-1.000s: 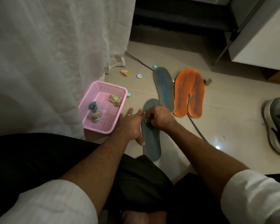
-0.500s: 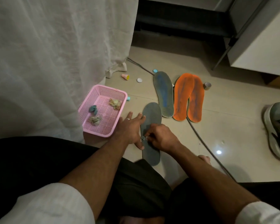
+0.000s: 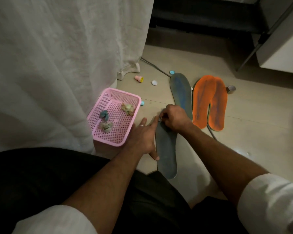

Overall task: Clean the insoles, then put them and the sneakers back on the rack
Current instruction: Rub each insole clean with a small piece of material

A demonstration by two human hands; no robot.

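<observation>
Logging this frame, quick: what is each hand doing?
Left hand: open, flat, steadying the insole.
Right hand: closed on something small, unclear what.

A white sheer curtain [image 3: 57, 56] fills the upper left of the frame, its hem resting on the beige tiled floor [image 3: 243, 141]. At its lower edge, left of centre, sits a pink perforated plastic basket [image 3: 98, 114] holding three crumpled wads: a teal one [image 3: 104, 114], and two pale ones [image 3: 128, 108] [image 3: 106, 126]. Above the basket on the floor lie a pink stamp with a yellow smiley face [image 3: 139, 79], a white round cap [image 3: 154, 82] and a blue cap [image 3: 172, 72]. A grey cable [image 3: 155, 66] runs from the curtain hem toward centre. A white cabinet [image 3: 284, 48] occupies the upper right corner.
</observation>
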